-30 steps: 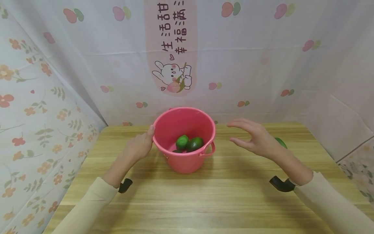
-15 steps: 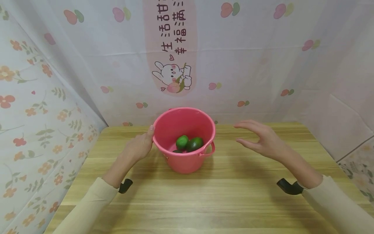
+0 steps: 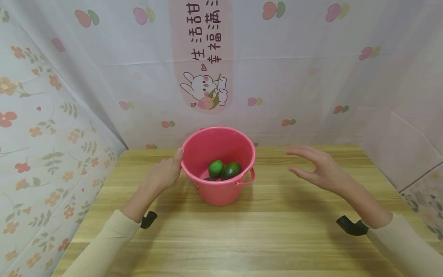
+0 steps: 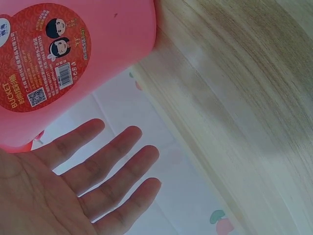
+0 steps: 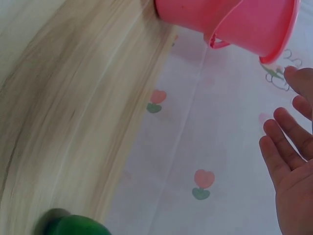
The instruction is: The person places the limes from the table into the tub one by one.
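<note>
A pink bucket (image 3: 219, 192) stands upright on the wooden table in the head view. In it lie a bright green lime-like fruit (image 3: 216, 168), a dark green avocado-like fruit (image 3: 231, 171) and a darker piece (image 3: 210, 179) mostly hidden by the front wall. My left hand (image 3: 164, 173) is at the bucket's left side, thumb on the rim; the left wrist view shows its fingers (image 4: 117, 152) straight and spread below the labelled wall. To the bucket's right, my right hand (image 3: 322, 169) hovers with nothing in it, thumb and fingers apart.
A green rounded object (image 5: 78, 225), cut off by the frame, lies on the table in the right wrist view. The bucket's pink handle (image 3: 247, 179) hangs at its right front. A patterned curtain (image 3: 294, 84) rises behind the table's back edge.
My right hand has drawn away to the right, its thumb and fingers still apart. The green object glimpsed behind that wrist is now hidden in the head view. My left hand and the bucket stay put.
</note>
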`<state>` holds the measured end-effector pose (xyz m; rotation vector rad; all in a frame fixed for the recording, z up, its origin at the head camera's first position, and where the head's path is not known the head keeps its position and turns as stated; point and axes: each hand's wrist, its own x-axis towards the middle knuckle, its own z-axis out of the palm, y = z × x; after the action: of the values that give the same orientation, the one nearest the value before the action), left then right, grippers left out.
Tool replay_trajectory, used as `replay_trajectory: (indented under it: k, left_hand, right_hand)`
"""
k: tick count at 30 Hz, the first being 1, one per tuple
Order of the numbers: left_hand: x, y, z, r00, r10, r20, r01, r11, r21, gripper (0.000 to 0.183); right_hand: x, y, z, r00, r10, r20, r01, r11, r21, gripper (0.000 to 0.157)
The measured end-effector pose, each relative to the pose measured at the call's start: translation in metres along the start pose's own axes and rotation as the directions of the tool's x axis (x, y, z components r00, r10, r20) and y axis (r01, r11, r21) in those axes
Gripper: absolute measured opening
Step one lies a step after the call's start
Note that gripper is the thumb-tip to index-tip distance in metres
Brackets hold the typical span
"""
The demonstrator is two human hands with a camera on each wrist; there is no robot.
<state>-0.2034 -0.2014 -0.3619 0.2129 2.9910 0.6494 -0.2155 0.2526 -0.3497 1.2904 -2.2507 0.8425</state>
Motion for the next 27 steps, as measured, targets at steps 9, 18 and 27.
replay_trajectory:
  k: [9, 18, 27]
  left_hand:
    - [-0.001, 0.002, 0.000, 1.000, -0.006, -0.011, 0.006, 1.000, 0.019, 0.081]
    - [-0.001, 0.001, -0.001, 1.000, 0.002, -0.019, -0.003, 1.000, -0.017, 0.080]
    - [0.000, 0.001, 0.000, 1.000, 0.000, -0.010, 0.000, 1.000, -0.012, 0.079]
  right_hand:
    - [-0.010, 0.005, -0.005, 1.000, 0.011, 0.011, -0.011, 0.999, -0.036, 0.053]
    - [-0.021, 0.009, -0.012, 1.000, 0.015, 0.002, -0.015, 0.998, -0.066, 0.051]
    - [-0.032, 0.015, -0.018, 1.000, 0.005, -0.017, -0.007, 0.994, -0.108, 0.049]
